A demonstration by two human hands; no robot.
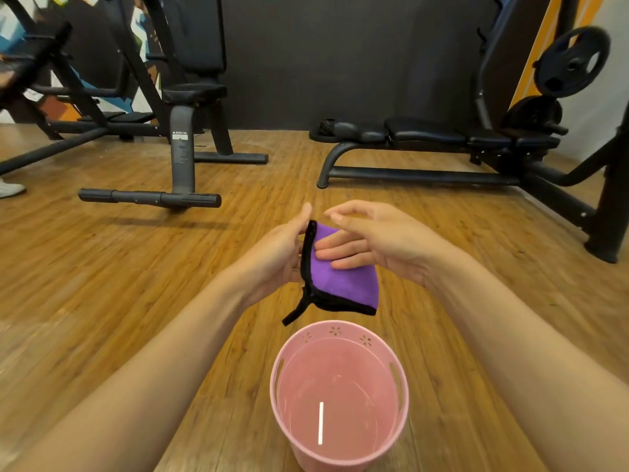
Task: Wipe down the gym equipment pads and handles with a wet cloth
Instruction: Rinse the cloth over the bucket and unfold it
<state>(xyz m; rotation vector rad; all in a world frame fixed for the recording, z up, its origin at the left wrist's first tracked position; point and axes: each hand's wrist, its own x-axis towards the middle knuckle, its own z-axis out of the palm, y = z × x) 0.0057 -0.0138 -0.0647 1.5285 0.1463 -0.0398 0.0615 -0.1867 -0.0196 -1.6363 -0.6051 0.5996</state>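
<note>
My left hand (279,253) grips a folded purple cloth (343,284) by its black-trimmed edge. The cloth hides that hand's fingers; only the thumb shows above the fold. My right hand (377,240) is relaxed, its straight fingers (337,250) lying flat on the cloth's face and gripping nothing.

The cloth is bright purple with black binding, and a short black loop dangles from its lower corner. I cannot tell whether it is wet. It hangs in the air between my hands, above and just beyond a pink bucket (340,330).

The bucket's base is cut off by the lower frame edge. Flower cut-outs mark its rim, and a white streak of light reflects inside.

Open wooden floor (136,267) spreads around the bucket. A flat padded bench (425,131) stands ahead to the right and a black seated machine (183,137) ahead to the left, well apart. The far left is blurred. A white shoe (10,189) is cut off at the left edge.
</note>
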